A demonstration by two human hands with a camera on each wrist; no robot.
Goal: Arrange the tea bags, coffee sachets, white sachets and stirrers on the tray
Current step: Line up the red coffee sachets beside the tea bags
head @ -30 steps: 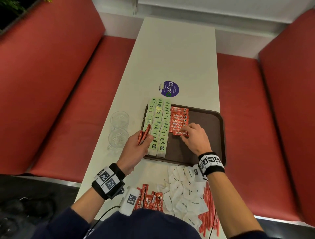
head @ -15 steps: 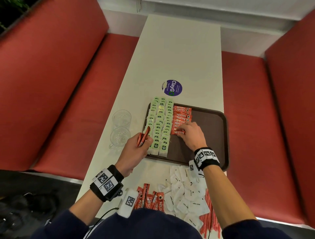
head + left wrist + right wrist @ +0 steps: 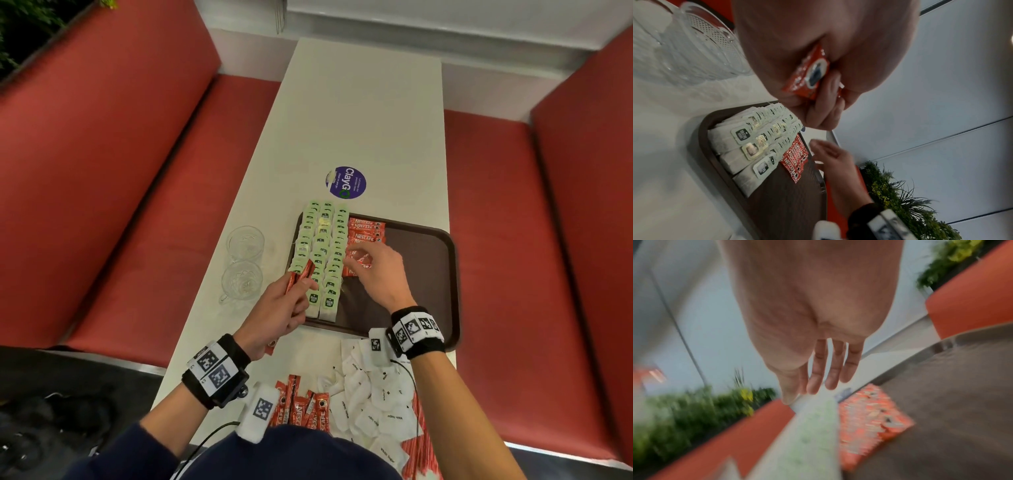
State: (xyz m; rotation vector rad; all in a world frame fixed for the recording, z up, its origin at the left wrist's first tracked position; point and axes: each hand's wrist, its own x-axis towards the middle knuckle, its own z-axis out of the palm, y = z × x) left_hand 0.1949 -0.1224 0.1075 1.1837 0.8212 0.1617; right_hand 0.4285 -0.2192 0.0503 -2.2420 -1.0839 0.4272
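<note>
A brown tray point(image 3: 428, 260) holds three rows of green-tagged tea bags point(image 3: 322, 246) on its left side, with a column of red coffee sachets point(image 3: 364, 233) beside them. My left hand point(image 3: 287, 305) hovers at the tray's near left corner and grips a few red coffee sachets point(image 3: 809, 73). My right hand point(image 3: 373, 270) is over the near end of the coffee column point(image 3: 869, 418), its fingers point(image 3: 830, 369) straight and holding nothing. Loose coffee sachets point(image 3: 301, 407), white sachets point(image 3: 376, 387) and red stirrers point(image 3: 418, 445) lie on the table near my body.
Two glass cups point(image 3: 245, 241) point(image 3: 241, 281) stand on the white table left of the tray. A round purple sticker point(image 3: 346, 182) lies just beyond the tray. Red bench seats flank the narrow table. The tray's right half is bare.
My right hand has lifted off the nearest coffee sachet on the tray and its fingers have straightened. The left hand keeps its hold on the sachets in about the same place.
</note>
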